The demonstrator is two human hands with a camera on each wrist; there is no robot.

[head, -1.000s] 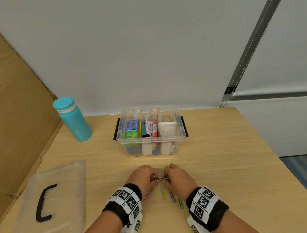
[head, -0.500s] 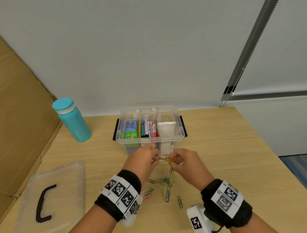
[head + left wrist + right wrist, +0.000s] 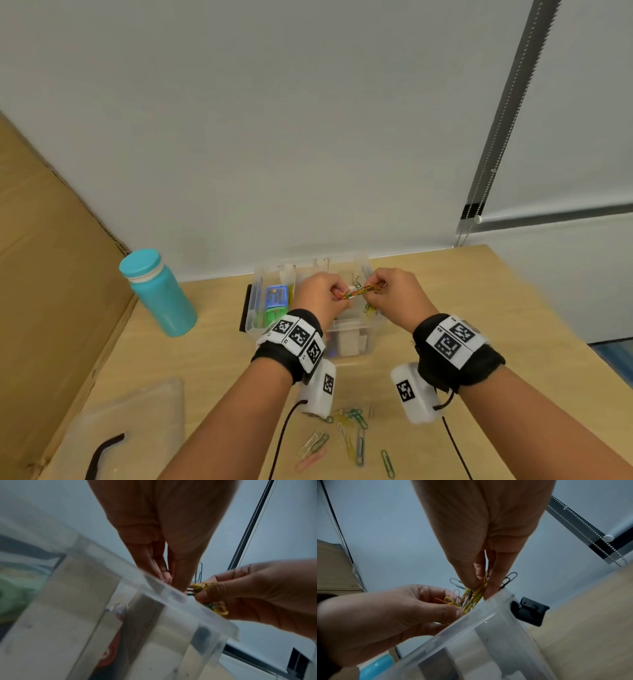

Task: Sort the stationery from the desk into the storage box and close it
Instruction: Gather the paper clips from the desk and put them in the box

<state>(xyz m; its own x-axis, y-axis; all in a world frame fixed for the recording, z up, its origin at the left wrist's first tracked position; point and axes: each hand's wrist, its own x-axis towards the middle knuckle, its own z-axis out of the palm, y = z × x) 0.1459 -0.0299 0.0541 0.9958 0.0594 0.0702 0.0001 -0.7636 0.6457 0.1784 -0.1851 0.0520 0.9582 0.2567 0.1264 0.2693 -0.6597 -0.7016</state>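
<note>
Paperclip run, both hands on it

My left hand (image 3: 320,295) and right hand (image 3: 397,297) pinch one paper clip bunch (image 3: 363,292) over the storage box (image 3: 252,310), so none spill.

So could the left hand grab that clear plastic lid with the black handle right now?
Probably not yet: the left hand is pinching the coloured paper clip bundle along with the right hand; the lid lies unobstructed.

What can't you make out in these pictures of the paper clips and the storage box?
- How many paper clips the hands pinch: fingers cover the bunch in every view.
- The box compartment under the bunch: the left hand and right hand hide it in the head view; blurred walls in the wrist views.
- The lid: cut off by the head view's bottom edge.
</note>
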